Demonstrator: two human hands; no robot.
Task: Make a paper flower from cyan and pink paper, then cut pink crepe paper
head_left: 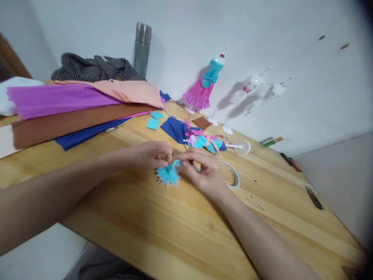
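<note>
Tabletop of yellowish wood with darker grain (180, 233), set against a plain whitish wall (186, 23); pale floor (43, 256) visible below its near edge. Near the table's middle, one layered, pointed-petal flower of bright-blue and peach paper (168, 177), lying beneath the fingers. Left hand (145, 154): fingers curled, thumb and forefinger drawn close together at the flower's upper edge; whether they pinch it cannot be told. Right hand (204, 169): thumb and forefinger closed on a small bright-blue paper piece (176, 163) just above the flower; whether the two are joined is unclear. Partly behind the right hand, one flat white tape ring (236, 177). At left, overlapping long sheets of purple paper (64, 100), peach paper (125, 92), brown paper (72, 121) and dark-blue paper (78, 138). Behind these, one black-and-white striped cloth (96, 68) and one grey-green cylindrical flask with metallic cap (142, 50). By the wall, one upright figure in a pink-and-blue paper dress (202, 93). At far right, one slim black cutter (314, 197).
</note>
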